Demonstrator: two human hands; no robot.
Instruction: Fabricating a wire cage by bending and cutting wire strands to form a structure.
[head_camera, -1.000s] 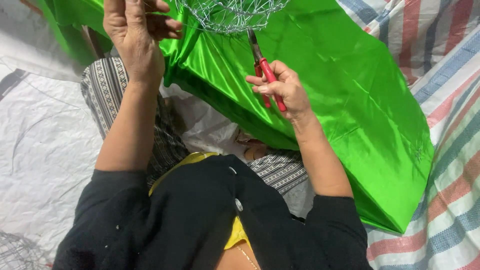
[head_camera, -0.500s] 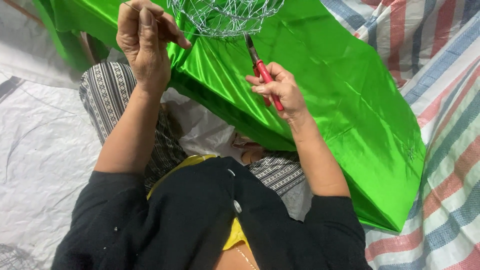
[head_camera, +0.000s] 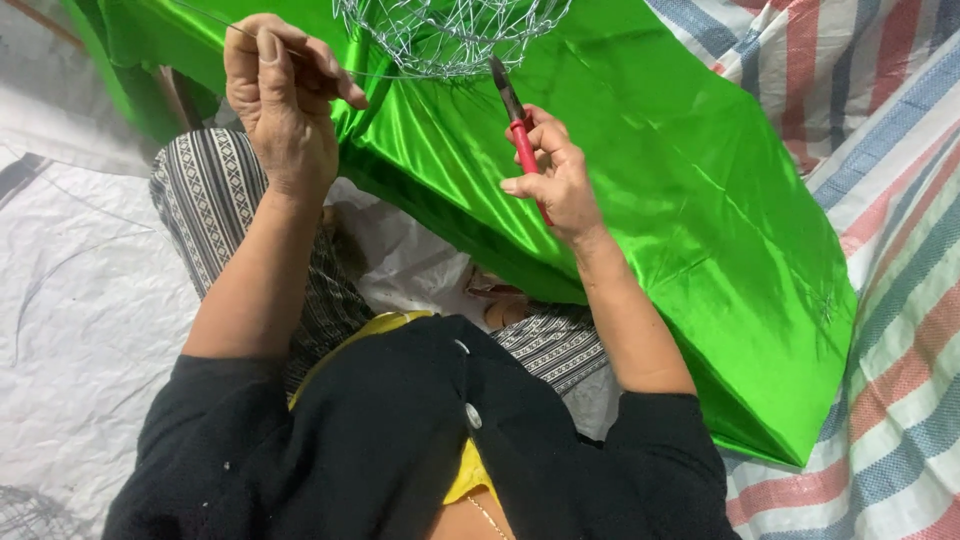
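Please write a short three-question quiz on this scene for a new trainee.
1. True or false: the right hand holds red-handled pliers.
2. What does the left hand pinch: (a) a thin wire, (b) a brush, (c) a spoon?
3. What colour is the shiny cloth under the wire mesh frame?

Key:
1. True; the tool's tip points up at the mesh.
2. (a); the wire runs from the fingers towards the frame.
3. Green; it lies over a striped tarp.

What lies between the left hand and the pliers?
In the head view, a thin wire runs from the left hand toward the pliers, over green satin.
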